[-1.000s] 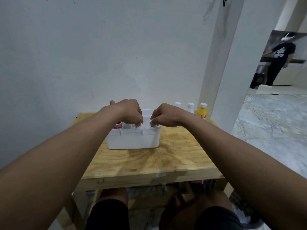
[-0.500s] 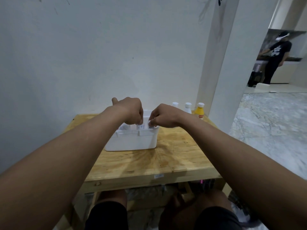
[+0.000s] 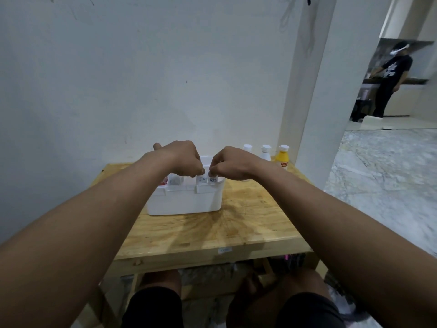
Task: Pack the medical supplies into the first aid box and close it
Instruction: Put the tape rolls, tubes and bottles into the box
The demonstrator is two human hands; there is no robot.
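Observation:
The white first aid box (image 3: 184, 200) stands open on the wooden table (image 3: 248, 223), with small white labelled packs (image 3: 202, 179) upright inside and something red (image 3: 163, 183) at its left end. My left hand (image 3: 183, 159) is curled over the box's middle, its fingertips pinched down onto the packs. My right hand (image 3: 233, 164) mirrors it from the right and pinches the top of a white pack (image 3: 211, 173). The two hands almost touch above the box. What lies under my left fingers is hidden.
Two white bottles (image 3: 265, 152) and a yellow bottle (image 3: 282, 157) stand at the table's back right corner, near a white pillar (image 3: 307, 102). A wall rises right behind the table. A person (image 3: 390, 76) stands far off at the right. My knees are under the table.
Both hands stay pinched over the box's middle, in almost the same place. My head has shifted a little, so the view moved slightly.

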